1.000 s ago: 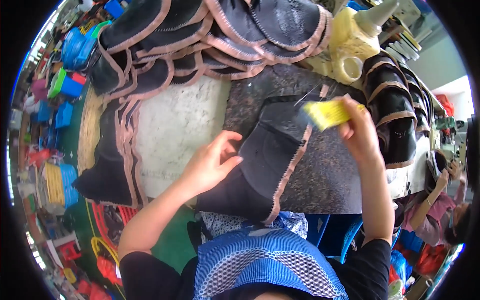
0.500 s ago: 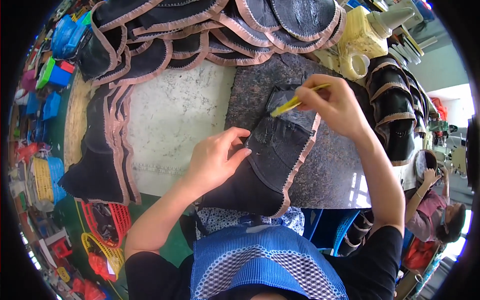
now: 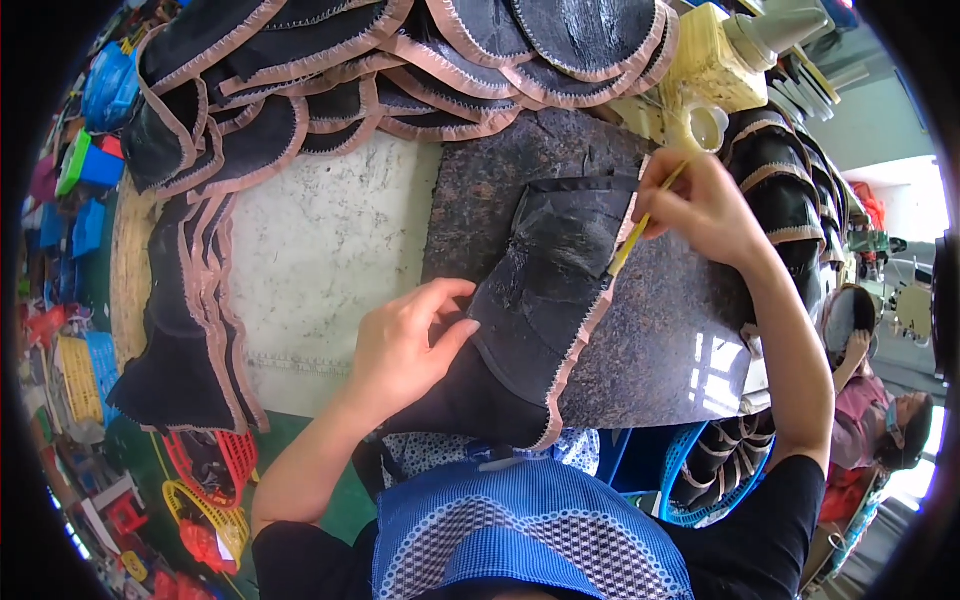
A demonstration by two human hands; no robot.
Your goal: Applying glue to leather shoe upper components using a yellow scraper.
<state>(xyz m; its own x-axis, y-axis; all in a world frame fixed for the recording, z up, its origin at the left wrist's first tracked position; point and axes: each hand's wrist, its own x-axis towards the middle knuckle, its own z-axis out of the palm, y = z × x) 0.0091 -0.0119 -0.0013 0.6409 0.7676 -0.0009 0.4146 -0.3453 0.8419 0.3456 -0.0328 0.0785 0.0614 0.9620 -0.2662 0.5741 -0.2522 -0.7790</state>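
A black shoe upper with a pinkish-brown, zigzag-stitched right border lies on a dark speckled slab. Its surface looks wet and glossy toward the far part. At its left edge, my left hand grips the material between thumb and curled fingers. My right hand holds a slim yellow brush, pinched near its upper end. The brush tip touches the upper's right side, beside the border. The upper's near end hangs over the table edge toward my lap.
Overlapping black uppers are piled at the back, and more lie at the left. A yellowish glue container stands back right, near a row of black pieces. A blue basket sits below the table; another person works at far right.
My right hand has moved the brush right and nearer, from the upper's left side to its right border. The upper's far edge now lies unfolded. My left hand stays on the left edge.
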